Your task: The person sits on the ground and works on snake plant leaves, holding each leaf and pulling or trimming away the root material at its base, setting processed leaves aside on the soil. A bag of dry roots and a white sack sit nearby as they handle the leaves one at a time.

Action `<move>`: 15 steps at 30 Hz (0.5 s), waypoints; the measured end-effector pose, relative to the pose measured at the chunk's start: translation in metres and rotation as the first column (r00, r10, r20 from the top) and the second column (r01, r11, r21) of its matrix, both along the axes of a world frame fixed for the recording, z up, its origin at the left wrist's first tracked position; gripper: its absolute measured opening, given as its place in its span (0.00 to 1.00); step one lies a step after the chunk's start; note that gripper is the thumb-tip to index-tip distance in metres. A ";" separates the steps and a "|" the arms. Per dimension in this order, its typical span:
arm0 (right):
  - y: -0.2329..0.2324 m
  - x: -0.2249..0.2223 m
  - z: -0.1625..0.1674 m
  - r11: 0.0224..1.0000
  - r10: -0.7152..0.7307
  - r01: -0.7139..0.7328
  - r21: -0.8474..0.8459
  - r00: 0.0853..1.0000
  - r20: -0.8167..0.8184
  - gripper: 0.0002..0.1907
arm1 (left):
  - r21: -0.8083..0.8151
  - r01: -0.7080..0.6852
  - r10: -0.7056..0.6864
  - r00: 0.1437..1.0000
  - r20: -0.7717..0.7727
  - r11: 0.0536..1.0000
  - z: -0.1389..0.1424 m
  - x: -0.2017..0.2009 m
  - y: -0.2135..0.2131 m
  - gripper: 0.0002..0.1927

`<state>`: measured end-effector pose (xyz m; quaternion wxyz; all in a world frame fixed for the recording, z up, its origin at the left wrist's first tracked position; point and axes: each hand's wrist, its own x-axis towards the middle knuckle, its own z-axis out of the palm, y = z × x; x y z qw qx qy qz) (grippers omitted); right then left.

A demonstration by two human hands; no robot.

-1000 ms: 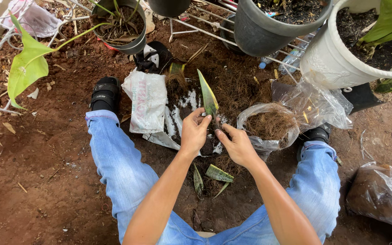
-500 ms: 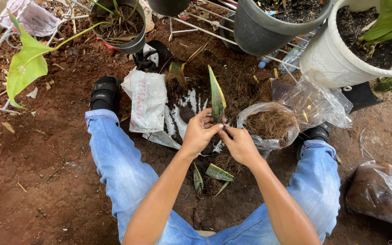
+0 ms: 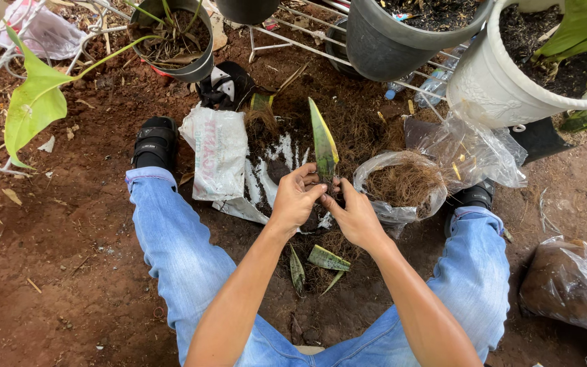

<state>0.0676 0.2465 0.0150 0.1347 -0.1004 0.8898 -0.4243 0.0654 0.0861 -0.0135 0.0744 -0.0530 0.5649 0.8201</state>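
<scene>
I sit on bare soil with my legs in blue jeans spread apart. My left hand [image 3: 295,199] pinches the base of a pointed green leaf cutting [image 3: 323,140], which stands nearly upright. My right hand [image 3: 355,216] presses in beside it at the cutting's base, fingers bent; what lies under them is hidden. Below my hands, several cut leaf pieces [image 3: 327,258] lie on dark fibrous soil. A clear plastic bag of brown coconut fibre [image 3: 405,183] sits just right of my right hand.
A white printed sack [image 3: 220,158] lies flat left of my hands. Behind stand a white pot [image 3: 494,85], a grey pot [image 3: 392,47] and a small dark pot [image 3: 174,41] on a wire rack. Another bag of soil [image 3: 568,282] lies at the right.
The leaf cutting has gone from tilted to nearly upright, and both hands have shifted slightly right and closed in around its base.
</scene>
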 end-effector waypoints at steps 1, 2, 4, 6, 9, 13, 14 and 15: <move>0.000 0.000 -0.002 0.999 0.005 -0.004 -0.035 1.000 0.022 0.26 | 0.026 -0.015 0.015 1.000 0.025 1.000 0.000 0.000 0.000 0.20; 0.001 0.001 -0.004 0.990 0.039 -0.036 -0.138 0.999 0.019 0.26 | 0.053 -0.032 0.029 0.998 0.050 0.998 0.000 0.000 0.000 0.21; 0.003 0.001 -0.008 0.937 0.105 -0.099 -0.336 0.994 0.000 0.25 | 0.073 -0.042 0.036 0.996 0.081 0.996 0.001 0.000 0.000 0.22; 0.004 0.002 -0.013 0.893 0.040 0.051 -0.448 0.980 0.193 0.23 | 0.062 -0.028 0.022 0.995 0.093 0.998 0.001 0.000 -0.001 0.23; 0.006 0.002 -0.019 0.854 0.030 0.112 -0.508 0.964 0.263 0.19 | 0.062 -0.006 0.000 0.996 0.088 0.998 0.001 0.000 -0.002 0.24; 0.005 0.005 -0.025 0.817 -0.045 0.140 -0.559 0.982 0.181 0.14 | 0.073 0.041 -0.046 0.996 0.071 0.997 -0.002 -0.001 -0.002 0.27; 0.005 0.006 -0.026 0.810 -0.066 0.159 -0.565 0.981 0.181 0.14 | 0.076 0.047 -0.053 0.996 0.074 0.996 -0.003 -0.001 -0.001 0.27; 0.003 0.007 -0.027 0.801 -0.087 0.178 -0.571 0.979 0.183 0.13 | 0.079 0.054 -0.060 0.995 0.079 0.995 -0.005 -0.001 0.000 0.27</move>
